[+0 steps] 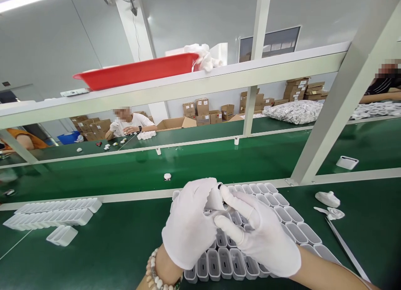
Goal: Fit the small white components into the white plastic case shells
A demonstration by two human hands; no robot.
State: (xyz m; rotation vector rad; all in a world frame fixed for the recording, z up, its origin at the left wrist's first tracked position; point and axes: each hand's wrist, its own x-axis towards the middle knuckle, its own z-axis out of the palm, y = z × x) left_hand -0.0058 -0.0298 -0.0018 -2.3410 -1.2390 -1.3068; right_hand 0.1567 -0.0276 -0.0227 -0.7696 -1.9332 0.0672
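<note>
My left hand [191, 223], in a white glove, is closed around a small white plastic case [215, 199]. My right hand [266, 235], gloved as well, pinches the same case from the other side; a small dark spot shows by its fingertip. Fingers cover most of the case, so its full shape is hidden. Beneath both hands stand rows of open-topped white plastic housings [225, 260], several with a dark slot in the bottom.
More white housings [53, 214] stand in rows at the left. Tweezers [346, 248] and crumpled white pieces [328, 199] lie to the right. Beyond is a green conveyor belt [200, 164] carrying small white parts. A shelf overhead bears a red tray [138, 72]. A co-worker [133, 125] sits opposite.
</note>
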